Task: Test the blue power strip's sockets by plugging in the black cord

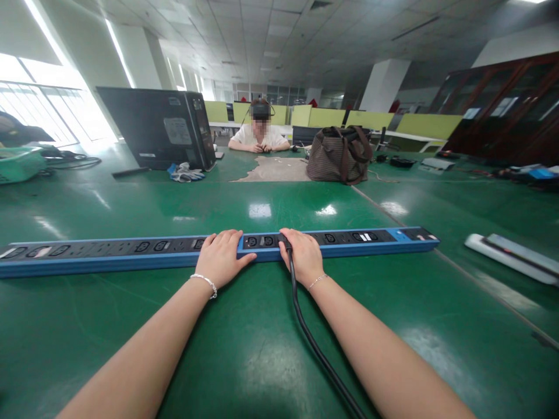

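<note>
Two bare hands meet one long blue power strip (263,254), which lies on the green table (244,361) crosswise in front of the person, its long axis running left to right with a slight climb in view toward the right end. That right end stops on the tabletop, near a white and black object (510,256), while the left end reaches the picture's edge; the dark socket face looks mainly upward, the plain blue side toward the person. The left hand (220,255) rests across the strip, fingers laid together over the sockets and thumb stretched out to the right along the near side (whether they press or grip, I cannot tell). The right hand (305,254) has its fingers and thumb closed around a black plug (286,242) at the sockets, though how far it is seated is hidden. From the plug, a black cable (301,317) points back toward the person, bending rightward past the right wrist.
</note>
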A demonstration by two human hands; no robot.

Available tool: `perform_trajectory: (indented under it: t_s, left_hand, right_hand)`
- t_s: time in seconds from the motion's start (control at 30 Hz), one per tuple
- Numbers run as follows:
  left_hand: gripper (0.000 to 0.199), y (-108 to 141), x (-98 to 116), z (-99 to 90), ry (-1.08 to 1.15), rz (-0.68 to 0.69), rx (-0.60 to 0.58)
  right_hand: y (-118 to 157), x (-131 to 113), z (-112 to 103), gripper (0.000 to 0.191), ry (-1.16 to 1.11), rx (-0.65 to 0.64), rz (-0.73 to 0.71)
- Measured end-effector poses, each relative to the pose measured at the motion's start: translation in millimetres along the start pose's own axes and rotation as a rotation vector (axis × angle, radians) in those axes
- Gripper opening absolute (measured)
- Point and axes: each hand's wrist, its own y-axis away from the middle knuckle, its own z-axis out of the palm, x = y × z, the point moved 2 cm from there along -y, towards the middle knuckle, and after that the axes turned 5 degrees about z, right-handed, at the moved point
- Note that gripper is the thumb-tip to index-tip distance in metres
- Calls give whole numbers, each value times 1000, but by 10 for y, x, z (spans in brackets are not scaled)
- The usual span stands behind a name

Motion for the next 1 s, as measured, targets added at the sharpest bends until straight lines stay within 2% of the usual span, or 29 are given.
perform_trajectory:
  t_s: [1.0]
  left_hand:
    - [62,20,2,11,-43,14,28]
  right_hand:
    - [2,0,32,29,-8,61,-26]
